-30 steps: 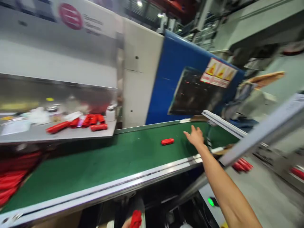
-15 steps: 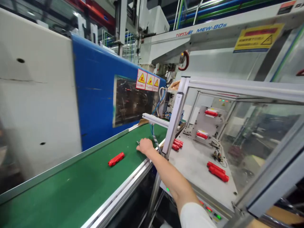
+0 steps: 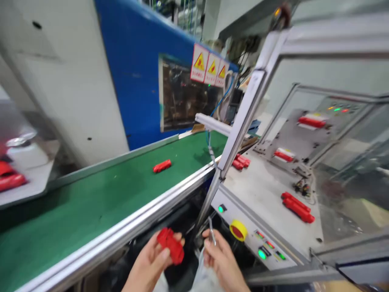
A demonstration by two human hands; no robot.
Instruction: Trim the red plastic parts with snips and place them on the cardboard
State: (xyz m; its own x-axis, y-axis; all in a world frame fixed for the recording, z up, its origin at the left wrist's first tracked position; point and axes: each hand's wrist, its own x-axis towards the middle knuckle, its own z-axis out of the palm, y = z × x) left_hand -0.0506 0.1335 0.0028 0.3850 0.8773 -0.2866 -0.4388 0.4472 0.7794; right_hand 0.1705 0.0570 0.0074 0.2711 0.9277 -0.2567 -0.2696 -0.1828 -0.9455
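Working between green belt [image 3: 100, 194] and panel [image 3: 251, 226]. Holding red part [image 3: 170, 245] clamped in left grip [image 3: 152, 257], on near side of belt. Pinching thin metal tool [image 3: 212, 231] in right grip [image 3: 220, 255], apart from red part. Probably best to steady part, bring tool in slowly, keep tip clear of left grip.

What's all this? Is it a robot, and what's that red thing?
These are a person's own two hands, not a robot's. The pictures come from a camera worn on their head, looking forward and down. The left hand holds a red part. The right hand holds a thin, shiny tool, too blurry to name. Another red piece lies on the long green belt. Behind that is a blue panel with warning stickers. More red pieces lie on a pale tabletop at the right.
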